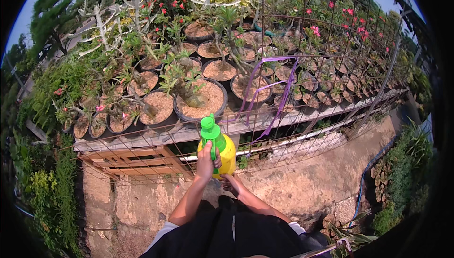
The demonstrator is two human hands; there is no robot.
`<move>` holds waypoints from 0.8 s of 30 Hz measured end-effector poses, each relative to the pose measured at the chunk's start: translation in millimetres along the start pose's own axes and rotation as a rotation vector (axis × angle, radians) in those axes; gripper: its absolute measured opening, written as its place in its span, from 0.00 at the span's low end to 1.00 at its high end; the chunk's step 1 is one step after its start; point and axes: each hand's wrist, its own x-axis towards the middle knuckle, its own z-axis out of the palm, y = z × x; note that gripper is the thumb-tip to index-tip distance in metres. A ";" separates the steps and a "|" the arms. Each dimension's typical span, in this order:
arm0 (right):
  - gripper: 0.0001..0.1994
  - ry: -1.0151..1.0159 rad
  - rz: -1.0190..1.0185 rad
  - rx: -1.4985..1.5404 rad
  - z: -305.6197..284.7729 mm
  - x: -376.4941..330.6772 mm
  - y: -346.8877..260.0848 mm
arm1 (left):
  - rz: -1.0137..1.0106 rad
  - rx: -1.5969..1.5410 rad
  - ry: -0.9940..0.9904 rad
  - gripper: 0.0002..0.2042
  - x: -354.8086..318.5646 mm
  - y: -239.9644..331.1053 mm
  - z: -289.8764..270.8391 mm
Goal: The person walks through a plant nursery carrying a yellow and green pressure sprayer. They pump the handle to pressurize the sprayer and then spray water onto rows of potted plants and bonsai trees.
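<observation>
I hold a yellow spray bottle [228, 156] with a green pump top [210, 130] in front of me, upright or nearly so. My left hand [206, 161] is wrapped round its green handle. Low on the bottle, my right hand [231, 183] grips the base from the right; part of its fingers is hidden under the bottle. Just beyond the green top stands a large black pot [224, 108] of brown, coarse soil, holding a thick-stemmed plant [191, 94] with green leaves.
Many potted plants stand on a raised wooden shelf [137, 140] behind a rusty wire mesh fence [326, 59]. A purple ribbon [282, 102] is tied to the mesh. Below are a wooden pallet [137, 161] and a concrete floor [283, 182]; a blue hose [363, 182] runs at right.
</observation>
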 end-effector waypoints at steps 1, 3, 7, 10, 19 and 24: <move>0.28 0.001 0.005 0.000 -3.1 2.9 5.0 | -0.008 -0.008 0.001 0.20 0.7 -2.8 -0.4; 0.27 -0.005 0.019 0.005 -10.7 8.5 12.9 | -0.023 -0.023 0.004 0.20 2.2 -7.7 -2.6; 0.26 -0.006 0.082 -0.015 -10.4 5.5 12.9 | -0.038 -0.024 0.025 0.21 4.0 -10.8 -6.5; 0.24 0.008 0.089 -0.004 -10.8 3.0 10.7 | -0.056 -0.002 0.018 0.20 3.4 -9.5 -1.9; 0.23 -0.011 0.100 0.030 -11.7 -4.7 8.5 | -0.057 0.013 -0.013 0.20 4.6 -15.0 -3.5; 0.21 -0.038 0.154 0.026 -7.9 -3.6 6.1 | -0.069 -0.008 0.003 0.20 5.5 -15.6 -9.2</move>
